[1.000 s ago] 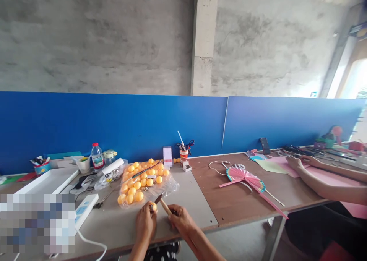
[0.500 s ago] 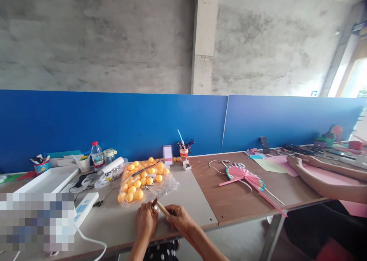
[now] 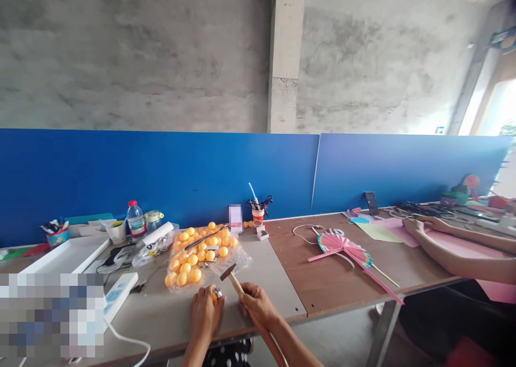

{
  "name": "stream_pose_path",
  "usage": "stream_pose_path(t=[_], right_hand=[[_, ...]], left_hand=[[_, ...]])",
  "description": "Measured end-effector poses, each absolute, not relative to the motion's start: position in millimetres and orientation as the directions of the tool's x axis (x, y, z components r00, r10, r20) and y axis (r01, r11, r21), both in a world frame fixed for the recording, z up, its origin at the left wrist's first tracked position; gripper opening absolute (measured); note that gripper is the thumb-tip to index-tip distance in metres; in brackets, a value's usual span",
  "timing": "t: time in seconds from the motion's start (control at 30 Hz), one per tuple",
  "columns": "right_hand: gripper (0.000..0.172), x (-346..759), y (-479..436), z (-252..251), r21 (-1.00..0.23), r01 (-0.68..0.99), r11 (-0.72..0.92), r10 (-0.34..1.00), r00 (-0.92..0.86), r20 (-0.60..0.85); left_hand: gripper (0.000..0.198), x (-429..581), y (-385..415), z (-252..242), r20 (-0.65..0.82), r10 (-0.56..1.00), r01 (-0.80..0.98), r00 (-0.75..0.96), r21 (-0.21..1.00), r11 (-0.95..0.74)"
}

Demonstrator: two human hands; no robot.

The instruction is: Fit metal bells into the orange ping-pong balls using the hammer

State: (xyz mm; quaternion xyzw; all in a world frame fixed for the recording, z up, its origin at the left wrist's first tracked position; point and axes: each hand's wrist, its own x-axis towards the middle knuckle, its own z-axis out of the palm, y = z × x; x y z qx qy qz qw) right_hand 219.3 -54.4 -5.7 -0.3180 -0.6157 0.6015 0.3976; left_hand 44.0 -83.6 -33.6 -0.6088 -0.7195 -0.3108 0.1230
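Note:
My right hand is wrapped round the wooden handle of a small hammer. Its dark metal head is raised above the table, apart from my left hand. The fingers of my left hand close round an orange ball, mostly hidden, with a shiny silvery piece at its top; what that piece is I cannot tell. Just beyond lies a clear plastic bag with several orange balls on it, a thin dark rod and a small heap of metallic bits.
A white power strip and white tray are on the left, near a red-capped bottle. A small open box and a cup of tools stand behind. Rightward are a pink paper fan and another person's arms.
The hammer has lifted away from the ball in my left hand, its head now up and to the right. My left hand has hardly moved.

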Motion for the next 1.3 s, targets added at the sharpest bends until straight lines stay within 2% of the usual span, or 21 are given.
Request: stream_pose_path(t=[0.17,0.4,0.57,0.73,0.9,1.03,1.17,1.3], right_hand=[[0.031,218.0,-59.8,-2.0,-0.994,-0.020,0.106,0.823,-0.560,0.099],[0.027,218.0,-60.9,-1.5,-0.992,-0.024,0.120,0.831,-0.545,0.114],[0.030,220.8,-57.1,-2.4,-0.990,-0.106,0.089,0.864,-0.487,0.129],[0.032,219.6,-59.4,-0.8,-0.992,-0.031,0.124,0.823,-0.555,0.120],[0.032,219.5,-61.4,-0.8,-0.994,-0.013,0.111,0.855,-0.508,0.102],[0.033,219.7,-59.7,-3.0,-0.993,-0.012,0.114,0.831,-0.547,0.102],[0.032,218.5,-57.1,-5.5,-0.995,-0.029,0.093,0.880,-0.465,0.095],[0.033,218.1,-58.6,-4.6,-0.992,0.020,0.127,0.844,-0.527,0.098]], left_hand=[[0.033,43.8,-83.2,-33.4,0.558,0.797,0.955,-0.230,0.286,0.075],[0.030,39.4,-80.7,-39.4,0.563,0.799,0.951,-0.211,0.306,0.036],[0.032,40.4,-80.8,-39.3,0.558,0.798,0.944,-0.228,0.326,0.041],[0.031,41.3,-82.0,-36.4,0.543,0.808,0.947,-0.229,0.318,0.055],[0.032,41.4,-82.3,-35.8,0.549,0.805,0.945,-0.223,0.323,0.042],[0.031,42.1,-83.0,-34.7,0.541,0.808,0.944,-0.234,0.324,0.056],[0.030,42.7,-84.1,-32.8,0.555,0.798,0.939,-0.234,0.343,0.036],[0.029,42.8,-83.9,-32.3,0.558,0.792,0.934,-0.249,0.353,0.045]])
